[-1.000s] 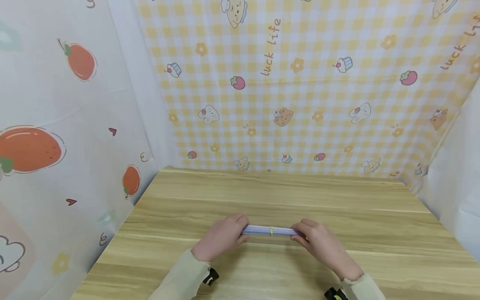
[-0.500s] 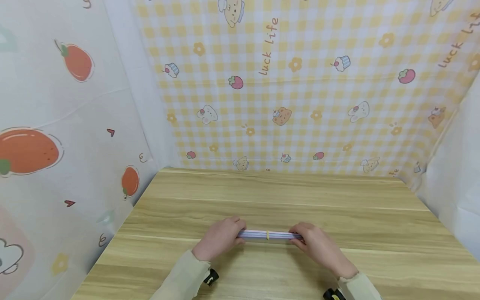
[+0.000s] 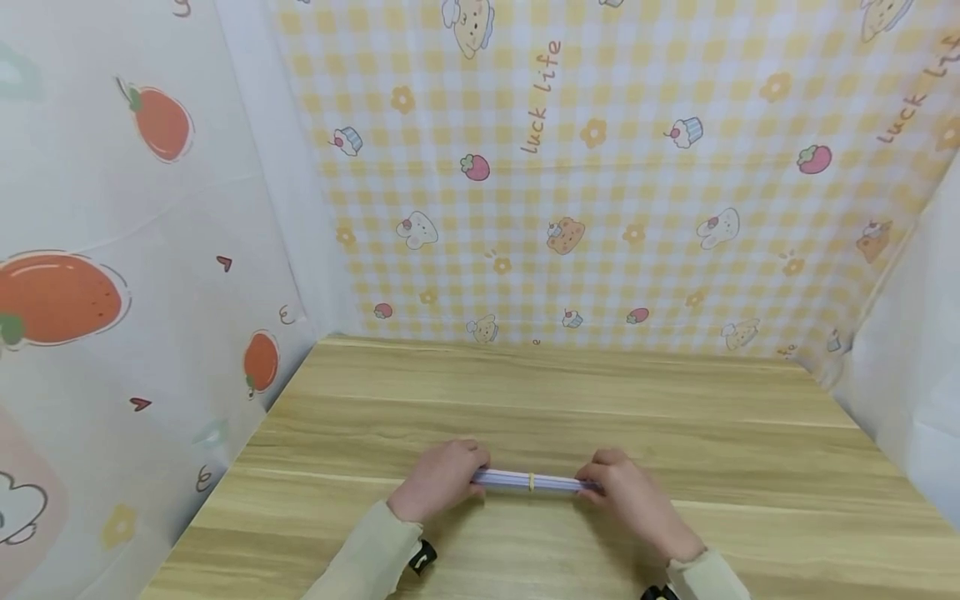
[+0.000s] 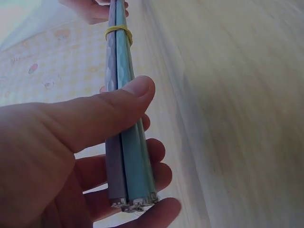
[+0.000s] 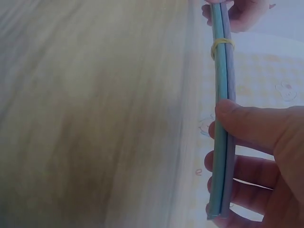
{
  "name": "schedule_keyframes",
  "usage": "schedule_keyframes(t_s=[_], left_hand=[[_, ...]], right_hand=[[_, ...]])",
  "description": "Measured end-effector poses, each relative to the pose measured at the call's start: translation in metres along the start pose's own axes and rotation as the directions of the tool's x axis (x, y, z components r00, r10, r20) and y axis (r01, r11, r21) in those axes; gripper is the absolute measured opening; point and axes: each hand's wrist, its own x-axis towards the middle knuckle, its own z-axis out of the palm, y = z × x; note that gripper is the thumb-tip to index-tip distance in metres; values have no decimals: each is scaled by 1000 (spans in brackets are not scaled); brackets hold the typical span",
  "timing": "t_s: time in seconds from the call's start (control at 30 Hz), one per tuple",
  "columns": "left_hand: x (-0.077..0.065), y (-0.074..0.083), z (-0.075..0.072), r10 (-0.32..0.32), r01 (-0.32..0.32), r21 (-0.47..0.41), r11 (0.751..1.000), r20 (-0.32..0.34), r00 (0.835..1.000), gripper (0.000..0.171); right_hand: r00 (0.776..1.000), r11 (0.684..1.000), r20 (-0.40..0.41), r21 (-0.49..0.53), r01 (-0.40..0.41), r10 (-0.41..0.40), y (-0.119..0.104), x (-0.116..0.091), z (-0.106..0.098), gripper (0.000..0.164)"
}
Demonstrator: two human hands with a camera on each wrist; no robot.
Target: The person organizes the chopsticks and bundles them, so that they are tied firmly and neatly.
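A bundle of slim teal and purple pencil-like sticks (image 3: 504, 478) lies level between both hands in the head view. A yellow rubber band (image 3: 532, 482) wraps its middle. My left hand (image 3: 442, 477) grips one end, thumb on the near face and fingers curled behind, as the left wrist view shows on the sticks (image 4: 137, 166). Greyish, rough stick tips show at that end. My right hand (image 3: 626, 492) pinches the other end, thumb against the sticks (image 5: 220, 161) and fingers behind in the right wrist view. What exactly the sticks are, I cannot tell.
A wood-grain table (image 3: 525, 392) spreads under both hands. Behind it hangs a yellow checked cloth (image 3: 525, 250) with cartoon prints. White printed cloth (image 3: 187, 208) closes the left side, and plain white cloth (image 3: 907, 350) the right.
Both hands and the bundle have shifted slightly toward the person and a little left. The grip at each end stays much the same.
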Motion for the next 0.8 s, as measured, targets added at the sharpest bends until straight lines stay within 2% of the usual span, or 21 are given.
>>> schedule_keyframes(t_s=[0.17, 0.3, 0.53, 0.8], left_hand=[[-1, 1, 3, -18, 19, -13, 1000, 51, 999, 24], [-3, 3, 3, -35, 37, -31, 999, 74, 997, 22], [-3, 4, 6, -36, 34, 28, 999, 65, 997, 20], [-3, 6, 8, -24, 20, 73, 997, 50, 998, 23]], right_hand=[[998, 998, 58, 38, -41, 39, -2, 0, 0, 14], [996, 998, 73, 30, -55, 53, -2, -1, 2, 14], [997, 999, 66, 18, -50, 49, -2, -1, 2, 15], [992, 996, 95, 13, -87, 86, -4, 0, 2, 14]])
